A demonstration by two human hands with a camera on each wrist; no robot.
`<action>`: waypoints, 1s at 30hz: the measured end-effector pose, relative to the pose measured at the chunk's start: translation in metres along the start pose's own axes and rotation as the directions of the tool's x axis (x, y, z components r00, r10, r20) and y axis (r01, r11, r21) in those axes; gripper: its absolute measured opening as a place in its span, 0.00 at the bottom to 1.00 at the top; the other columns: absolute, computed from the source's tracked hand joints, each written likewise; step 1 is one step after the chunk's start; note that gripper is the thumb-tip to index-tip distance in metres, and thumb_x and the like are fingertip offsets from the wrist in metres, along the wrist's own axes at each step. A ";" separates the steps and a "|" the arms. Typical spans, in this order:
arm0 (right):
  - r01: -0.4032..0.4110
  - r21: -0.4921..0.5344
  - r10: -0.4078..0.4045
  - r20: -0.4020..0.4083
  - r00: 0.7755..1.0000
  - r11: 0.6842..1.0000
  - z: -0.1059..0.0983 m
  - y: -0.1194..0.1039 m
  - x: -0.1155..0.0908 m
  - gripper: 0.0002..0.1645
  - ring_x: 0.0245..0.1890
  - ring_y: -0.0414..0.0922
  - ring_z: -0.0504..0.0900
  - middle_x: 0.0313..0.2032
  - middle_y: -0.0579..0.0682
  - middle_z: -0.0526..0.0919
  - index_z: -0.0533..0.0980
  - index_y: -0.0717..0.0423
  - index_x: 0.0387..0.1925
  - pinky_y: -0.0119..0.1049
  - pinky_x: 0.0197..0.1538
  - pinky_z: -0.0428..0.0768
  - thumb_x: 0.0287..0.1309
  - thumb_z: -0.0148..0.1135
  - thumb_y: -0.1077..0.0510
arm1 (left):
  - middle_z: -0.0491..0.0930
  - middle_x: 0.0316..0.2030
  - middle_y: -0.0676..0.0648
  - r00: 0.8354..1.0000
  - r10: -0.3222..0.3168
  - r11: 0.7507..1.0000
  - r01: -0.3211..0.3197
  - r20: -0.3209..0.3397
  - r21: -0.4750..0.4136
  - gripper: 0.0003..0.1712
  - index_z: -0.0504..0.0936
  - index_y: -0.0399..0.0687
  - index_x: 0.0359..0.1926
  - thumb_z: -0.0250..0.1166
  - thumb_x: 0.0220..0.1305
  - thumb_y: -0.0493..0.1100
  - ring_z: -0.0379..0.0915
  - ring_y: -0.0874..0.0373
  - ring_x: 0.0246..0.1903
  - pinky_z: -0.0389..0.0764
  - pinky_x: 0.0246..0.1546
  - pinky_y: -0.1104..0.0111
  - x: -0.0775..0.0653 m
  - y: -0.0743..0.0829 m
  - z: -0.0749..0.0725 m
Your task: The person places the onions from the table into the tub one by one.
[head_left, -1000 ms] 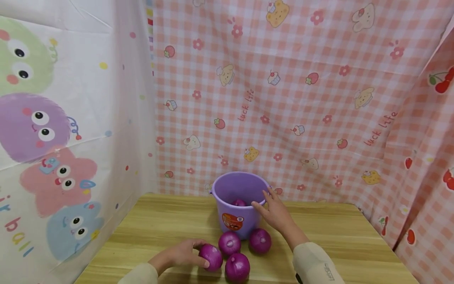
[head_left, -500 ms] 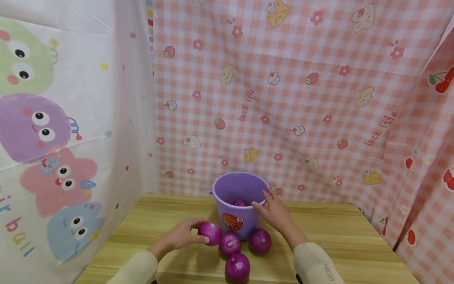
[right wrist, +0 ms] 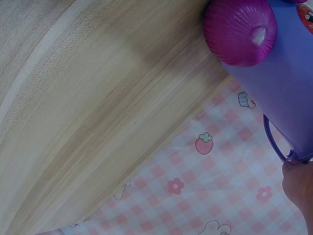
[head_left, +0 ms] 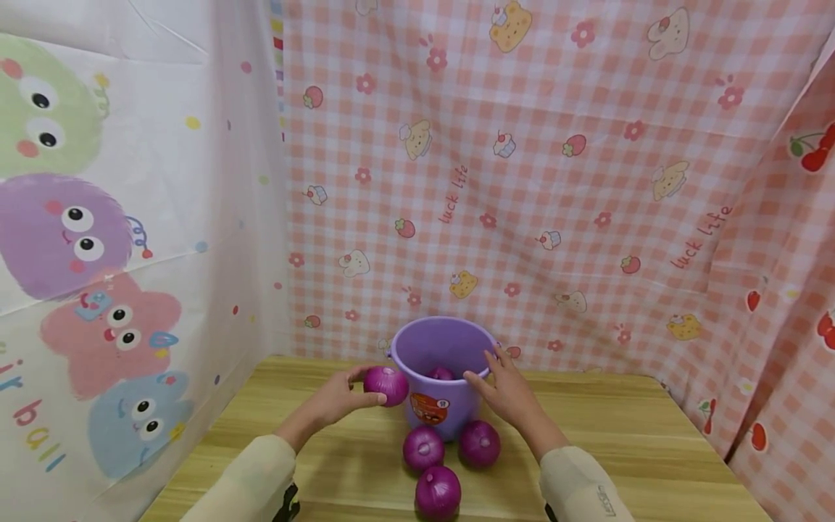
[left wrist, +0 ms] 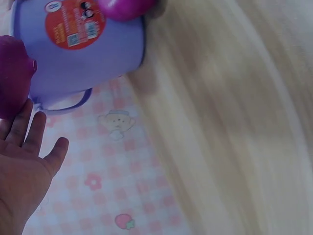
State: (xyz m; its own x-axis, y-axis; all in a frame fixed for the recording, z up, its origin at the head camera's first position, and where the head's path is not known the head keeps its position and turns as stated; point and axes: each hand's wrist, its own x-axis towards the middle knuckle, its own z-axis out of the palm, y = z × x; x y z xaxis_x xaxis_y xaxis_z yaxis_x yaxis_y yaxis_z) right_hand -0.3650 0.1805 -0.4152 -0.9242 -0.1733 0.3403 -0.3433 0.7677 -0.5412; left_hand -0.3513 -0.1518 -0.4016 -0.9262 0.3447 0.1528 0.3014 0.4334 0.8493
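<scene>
My left hand (head_left: 336, 399) holds a purple onion (head_left: 386, 386) between thumb and fingers, just left of the purple bucket (head_left: 437, 413) and below its rim. In the left wrist view the palm (left wrist: 24, 171) is turned to the camera, with the onion (left wrist: 13, 78) at the fingertips. My right hand (head_left: 509, 391) holds the bucket's right rim, thumb towards the front and fingertips over the edge. Beside the handle, the right wrist view catches only part of that hand (right wrist: 299, 183). Another onion (head_left: 441, 373) lies inside the bucket, partly hidden by its front wall.
Three onions stand on the wooden table (head_left: 346, 478) before the bucket: one at its front (head_left: 424, 448), one to the right (head_left: 480, 444), and one nearest me (head_left: 438, 493). A pink checked cloth (head_left: 561, 188) hangs behind, and a white printed cloth (head_left: 228, 188) on the left.
My left hand has lifted the onion off the table and raised it away from me, up beside the bucket's left side. The right hand and the bucket have stayed put.
</scene>
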 end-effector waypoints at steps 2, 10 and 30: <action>-0.001 -0.002 0.001 0.000 1.000 1.000 0.000 0.000 0.000 0.48 0.72 0.66 0.53 0.74 0.68 0.51 0.58 0.70 0.72 0.63 0.70 0.57 0.69 0.52 0.35 | 0.76 0.60 0.40 1.000 -0.007 1.000 0.007 -0.023 -0.008 0.39 0.73 0.45 0.67 0.73 0.58 0.54 0.63 0.36 0.65 0.66 0.63 0.41 0.004 0.003 -0.003; 0.000 -0.007 0.000 0.000 1.000 1.000 0.001 0.001 0.001 0.48 0.72 0.66 0.53 0.74 0.68 0.51 0.59 0.69 0.72 0.63 0.70 0.57 0.69 0.52 0.35 | 0.76 0.61 0.42 0.993 0.022 0.999 -0.026 -0.113 -0.032 0.38 0.74 0.47 0.66 0.73 0.57 0.55 0.65 0.39 0.64 0.66 0.63 0.42 0.021 0.018 -0.011; 0.010 -0.007 -0.010 -0.005 1.000 1.000 0.001 0.002 0.000 0.48 0.72 0.66 0.53 0.74 0.68 0.51 0.59 0.70 0.71 0.63 0.70 0.57 0.69 0.52 0.35 | 0.75 0.62 0.43 0.974 -0.005 0.998 -0.010 -0.227 -0.064 0.46 0.71 0.46 0.68 0.76 0.52 0.60 0.65 0.42 0.66 0.67 0.64 0.46 0.069 0.055 0.021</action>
State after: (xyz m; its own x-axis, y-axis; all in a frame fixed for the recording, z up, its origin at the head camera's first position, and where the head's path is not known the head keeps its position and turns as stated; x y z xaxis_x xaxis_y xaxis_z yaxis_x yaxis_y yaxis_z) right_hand -0.3659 0.1811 -0.4168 -0.9200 -0.1778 0.3492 -0.3510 0.7702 -0.5326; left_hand -0.3935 -0.0870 -0.3548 -0.9548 0.1450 0.2593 0.2956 0.3759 0.8782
